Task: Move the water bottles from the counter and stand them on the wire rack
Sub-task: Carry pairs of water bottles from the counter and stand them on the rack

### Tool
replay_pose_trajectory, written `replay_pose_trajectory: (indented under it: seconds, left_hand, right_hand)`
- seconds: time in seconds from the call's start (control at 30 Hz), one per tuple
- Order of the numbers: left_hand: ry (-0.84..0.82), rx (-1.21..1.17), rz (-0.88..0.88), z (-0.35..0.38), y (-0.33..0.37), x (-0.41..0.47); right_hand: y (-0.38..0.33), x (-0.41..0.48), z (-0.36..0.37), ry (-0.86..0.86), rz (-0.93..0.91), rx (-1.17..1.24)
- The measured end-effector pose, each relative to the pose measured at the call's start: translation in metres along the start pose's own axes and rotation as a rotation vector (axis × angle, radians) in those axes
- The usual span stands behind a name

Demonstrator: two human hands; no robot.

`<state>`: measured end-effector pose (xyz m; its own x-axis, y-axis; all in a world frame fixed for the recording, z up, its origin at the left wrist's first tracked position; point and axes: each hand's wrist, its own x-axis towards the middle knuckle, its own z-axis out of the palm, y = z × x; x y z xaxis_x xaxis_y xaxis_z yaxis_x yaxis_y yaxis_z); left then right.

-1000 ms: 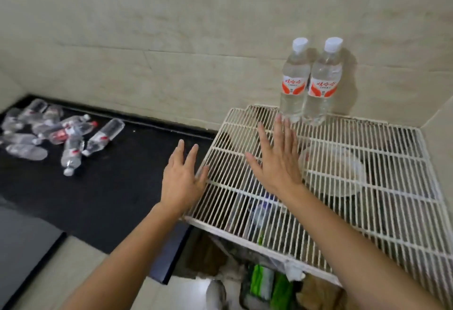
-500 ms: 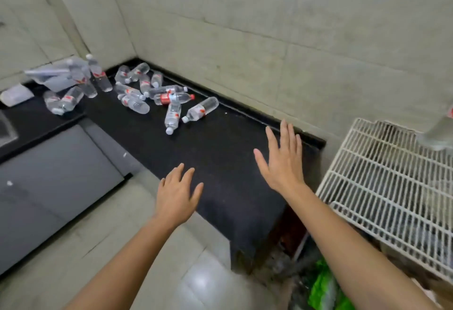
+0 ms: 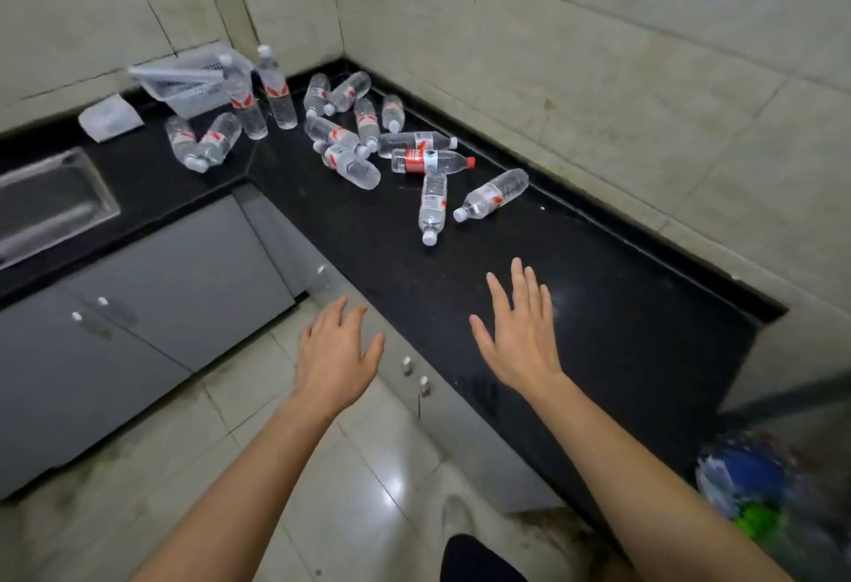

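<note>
Several clear water bottles lie scattered on the black counter [image 3: 598,319] near its far corner. The nearest two are a bottle with a white cap [image 3: 433,206] and a tilted one [image 3: 492,193] beside it. A bottle with a red label and red cap [image 3: 430,162] lies just behind them. Two bottles [image 3: 276,91] stand upright by a white basket. My left hand [image 3: 334,353] hovers over the floor at the counter's edge, fingers apart and empty. My right hand [image 3: 520,335] is spread above the counter, empty, well short of the bottles. The wire rack is out of view.
A white plastic basket [image 3: 184,84] sits at the back left of the counter, with a white packet [image 3: 110,116] beside it. A steel sink [image 3: 50,204] is at the left. Grey cabinets [image 3: 161,286] stand below, over a tiled floor. A blurred bag [image 3: 746,489] is at the lower right.
My view has swung left from the wire rack to the counter, so the rack and its two standing bottles have left the frame. Both empty hands have come along toward the bottle pile.
</note>
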<state>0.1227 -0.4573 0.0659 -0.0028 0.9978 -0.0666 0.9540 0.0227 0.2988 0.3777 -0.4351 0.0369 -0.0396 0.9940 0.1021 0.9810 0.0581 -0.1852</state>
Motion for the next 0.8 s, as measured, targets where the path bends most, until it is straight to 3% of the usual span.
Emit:
replay_pose_trajectory:
  seconds: [0.4, 0.63, 0.8]
  left_hand:
    - [-0.223, 0.127, 0.152, 0.018, 0.003, 0.228]
    - [-0.293, 0.153, 0.364, 0.015, 0.014, 0.352]
    - [-0.375, 0.197, 0.632, 0.043, 0.021, 0.425]
  right_hand:
    - [0.019, 0.175, 0.059, -0.112, 0.168, 0.051]
    - [0.024, 0.269, 0.063, -0.181, 0.255, 0.074]
    - [0.025, 0.318, 0.081, -0.28, 0.309, -0.032]
